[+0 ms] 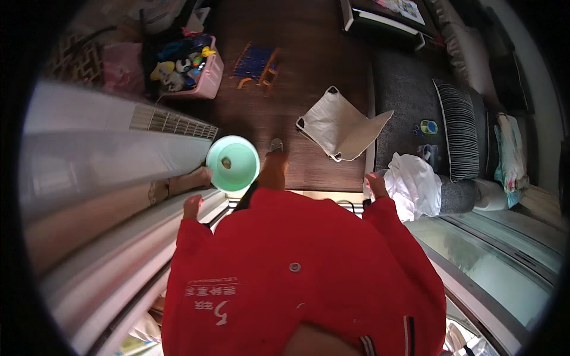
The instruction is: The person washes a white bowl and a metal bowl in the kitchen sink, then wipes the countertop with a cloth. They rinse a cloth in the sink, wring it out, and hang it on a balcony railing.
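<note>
My left hand (pixel 193 206) hangs at my side, its fingers loosely bent and a little apart, with nothing seen in it. A pale green basin (pixel 253 173) stands on the floor just ahead of that hand, with a small brownish thing (pixel 226 162) inside. On the other side my right hand (pixel 375 185) is held out low beside a white cloth (pixel 412 187) on the sofa's near end. Its fingers look slightly spread, and no held object shows. A gap seems to separate hand and cloth. Red sleeves cover both arms.
An open beige fabric bin (pixel 338 121) lies on the dark wood floor (pixel 300 172). Beyond are a small blue folding stool (pixel 257 62) and a pink toy box (pixel 211 77). A grey sofa (pixel 401 107) lines the right; a white appliance (pixel 113 148) stands left. One foot (pixel 276 145) is forward.
</note>
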The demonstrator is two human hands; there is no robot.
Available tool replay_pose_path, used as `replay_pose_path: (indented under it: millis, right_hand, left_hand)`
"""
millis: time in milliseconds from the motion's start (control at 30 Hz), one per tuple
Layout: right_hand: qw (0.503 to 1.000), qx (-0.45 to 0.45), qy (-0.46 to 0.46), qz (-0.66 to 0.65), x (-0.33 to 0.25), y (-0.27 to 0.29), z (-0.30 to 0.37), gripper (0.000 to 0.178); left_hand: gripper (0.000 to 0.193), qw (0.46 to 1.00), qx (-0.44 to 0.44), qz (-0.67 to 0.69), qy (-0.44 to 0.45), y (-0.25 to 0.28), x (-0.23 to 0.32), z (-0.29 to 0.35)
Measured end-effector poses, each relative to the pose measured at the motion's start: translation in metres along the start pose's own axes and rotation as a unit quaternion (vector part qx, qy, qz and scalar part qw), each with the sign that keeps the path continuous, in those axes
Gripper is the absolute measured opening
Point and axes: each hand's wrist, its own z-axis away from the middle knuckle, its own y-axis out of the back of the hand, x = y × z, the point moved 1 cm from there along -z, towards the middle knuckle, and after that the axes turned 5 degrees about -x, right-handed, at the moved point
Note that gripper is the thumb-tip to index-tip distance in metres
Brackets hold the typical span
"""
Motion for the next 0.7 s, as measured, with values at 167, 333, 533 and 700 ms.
replay_pose_path:
  millis: [167, 333, 533, 700]
  right_hand:
    - [0.983, 0.096, -0.121, 0.102, -0.052, -0.011, -0.034, 0.067]
    - [0.962, 0.214, -0.104, 0.133, -0.088, -0.005, -0.041, 0.065]
    - [0.957, 0.232, -0.091, 0.148, -0.092, 0.008, -0.136, 0.051]
    - [0.974, 0.198, -0.106, 0.026, -0.154, 0.021, -0.251, 0.027]
  left_hand:
    - [0.033, 0.996, -0.003, -0.006, -0.087, 0.062, 0.143, -0.110]
    - [0.035, 0.989, -0.016, 0.074, -0.124, 0.065, 0.254, -0.197]
    - [0.025, 0.980, -0.054, 0.019, -0.191, 0.041, 0.336, -0.301]
    - [0.034, 0.982, -0.094, 0.022, -0.160, 0.046, 0.403, -0.394]
